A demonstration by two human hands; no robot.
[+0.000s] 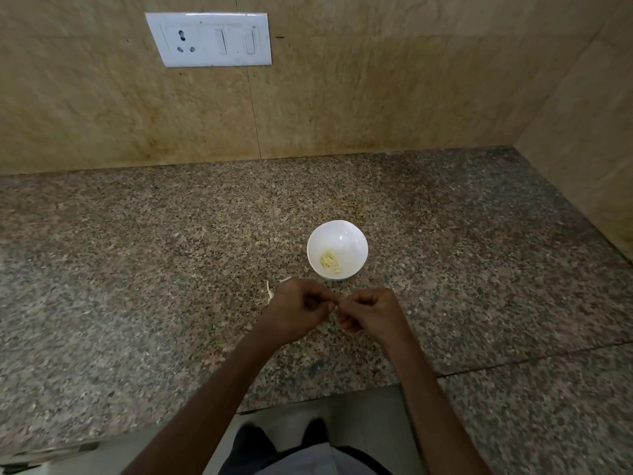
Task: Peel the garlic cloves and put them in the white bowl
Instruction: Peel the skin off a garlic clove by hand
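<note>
L hand (pixel 297 311), R hand (pixel 371 311) pinch clove (pixel 334 307), bowl (pixel 352 238) beyond

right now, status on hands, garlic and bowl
Left hand and right hand both pinch a garlic clove, mostly hidden. Peeled cloves in white bowl. Nothing between hands and bowl.

This is a home kitchen. There is a speckled stone tabletop (pixel 137 255), a tan tiled wall (pixel 376 90) behind it, and a white switch and plug plate (pixel 209 39) on the wall.
</note>
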